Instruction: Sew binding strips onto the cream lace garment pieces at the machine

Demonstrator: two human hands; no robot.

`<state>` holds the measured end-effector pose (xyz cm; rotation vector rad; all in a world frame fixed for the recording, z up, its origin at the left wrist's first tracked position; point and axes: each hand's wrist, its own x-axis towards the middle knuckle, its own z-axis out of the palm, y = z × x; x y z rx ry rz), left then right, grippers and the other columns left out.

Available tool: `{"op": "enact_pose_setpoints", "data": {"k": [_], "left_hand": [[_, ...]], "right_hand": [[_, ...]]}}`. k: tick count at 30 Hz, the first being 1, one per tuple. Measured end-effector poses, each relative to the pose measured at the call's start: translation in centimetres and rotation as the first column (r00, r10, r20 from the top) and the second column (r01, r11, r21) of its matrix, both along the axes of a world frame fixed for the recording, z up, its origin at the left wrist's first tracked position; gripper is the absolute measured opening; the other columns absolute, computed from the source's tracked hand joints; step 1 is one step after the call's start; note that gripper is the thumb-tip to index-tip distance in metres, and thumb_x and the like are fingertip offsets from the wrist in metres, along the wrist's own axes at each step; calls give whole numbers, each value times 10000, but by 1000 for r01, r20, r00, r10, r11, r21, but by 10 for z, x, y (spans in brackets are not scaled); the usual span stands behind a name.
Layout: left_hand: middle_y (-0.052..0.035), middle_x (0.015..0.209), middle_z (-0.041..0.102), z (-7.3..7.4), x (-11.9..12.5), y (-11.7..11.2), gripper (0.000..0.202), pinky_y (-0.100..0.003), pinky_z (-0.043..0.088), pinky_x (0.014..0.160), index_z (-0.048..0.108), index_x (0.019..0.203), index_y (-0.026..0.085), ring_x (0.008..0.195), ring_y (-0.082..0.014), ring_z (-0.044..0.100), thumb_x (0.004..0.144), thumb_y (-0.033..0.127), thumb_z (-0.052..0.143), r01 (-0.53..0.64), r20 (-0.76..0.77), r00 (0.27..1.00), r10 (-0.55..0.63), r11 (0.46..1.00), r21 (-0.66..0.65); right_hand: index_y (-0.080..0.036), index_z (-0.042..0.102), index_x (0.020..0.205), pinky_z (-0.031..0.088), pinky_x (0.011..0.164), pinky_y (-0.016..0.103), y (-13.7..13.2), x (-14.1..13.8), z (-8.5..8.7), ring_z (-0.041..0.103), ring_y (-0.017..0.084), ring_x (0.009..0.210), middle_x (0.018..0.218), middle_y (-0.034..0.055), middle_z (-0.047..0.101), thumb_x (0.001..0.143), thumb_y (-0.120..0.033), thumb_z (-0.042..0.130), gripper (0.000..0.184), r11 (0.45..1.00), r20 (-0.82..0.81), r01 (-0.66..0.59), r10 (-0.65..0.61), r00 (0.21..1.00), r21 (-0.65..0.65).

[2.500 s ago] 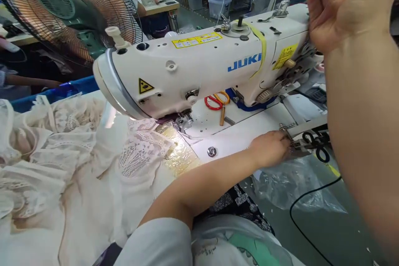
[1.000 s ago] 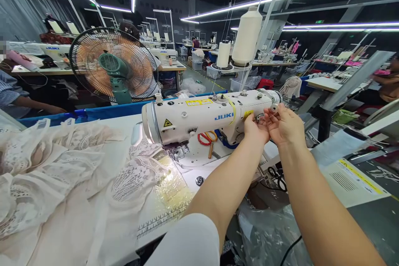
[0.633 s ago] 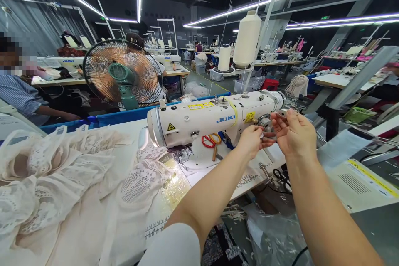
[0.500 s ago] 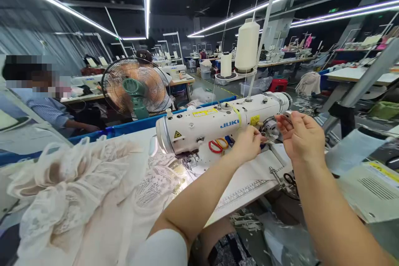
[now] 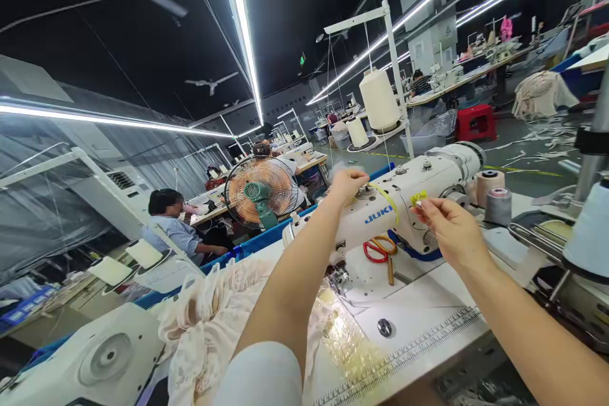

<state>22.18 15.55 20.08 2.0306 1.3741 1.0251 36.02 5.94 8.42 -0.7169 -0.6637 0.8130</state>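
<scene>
My left hand point(image 5: 349, 185) reaches over the top of the white sewing machine point(image 5: 354, 228), fingers pinched together by its upper thread guides. What they hold, if anything, is too small to make out. My right hand point(image 5: 447, 225) is raised in front of the machine's right part, thumb and fingers closed on a small pale bobbin-like piece point(image 5: 419, 205). A yellow band point(image 5: 396, 209) hangs over the machine arm. Under it lie red-handled scissors point(image 5: 374, 252) and a small wooden-handled tool point(image 5: 391, 271). A dark round disc point(image 5: 384, 328) rests on the table.
Pale lace garments point(image 5: 228, 304) are heaped left of the needle. Thread cones point(image 5: 379, 100) stand on a rack behind the machine, and small spools point(image 5: 498, 205) at its right. A fan point(image 5: 261, 193) and a seated co-worker point(image 5: 174, 228) are beyond the blue edge.
My left hand has moved from the machine's right end up to its top. My right hand has moved slightly down, still pinching the small piece. The view has turned and tilted.
</scene>
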Motion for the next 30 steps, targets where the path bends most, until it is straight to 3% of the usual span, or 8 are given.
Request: {"op": "enact_pose_setpoints", "data": {"k": [5, 13, 21, 30], "left_hand": [[8, 587, 605, -11, 3, 5, 109, -212, 370, 548, 721, 744, 139, 521, -81, 449, 716, 183, 626, -28, -50, 998, 29, 999, 28], [0, 598, 620, -13, 6, 2, 113, -242, 372, 583, 728, 688, 179, 544, -117, 473, 712, 247, 640, -70, -132, 988, 76, 996, 53], [34, 461, 486, -20, 1, 9, 220, -235, 307, 491, 712, 718, 152, 439, -89, 349, 772, 323, 583, -65, -112, 991, 66, 998, 13], [20, 558, 581, -15, 6, 6, 172, -225, 354, 580, 725, 753, 147, 555, -105, 458, 767, 258, 594, -70, -94, 993, 71, 997, 11]], "right_hand": [[-218, 647, 770, 534, 657, 275, -1, 2, -2, 634, 140, 688, 697, -13, 667, 570, -539, 748, 391, 1000, 56, 0, 2, 998, -23], [-223, 651, 768, 527, 718, 325, -2, 4, -4, 635, 160, 709, 705, -7, 679, 553, -576, 742, 424, 999, 87, 9, -4, 996, -47], [-209, 653, 754, 523, 683, 301, -1, 3, 0, 630, 153, 695, 693, -4, 672, 546, -547, 756, 410, 999, 54, 10, -8, 998, -36], [-204, 658, 738, 521, 651, 293, -1, 4, 0, 618, 149, 669, 683, -1, 669, 536, -537, 763, 403, 1000, 24, 7, -7, 1000, -26]]}}
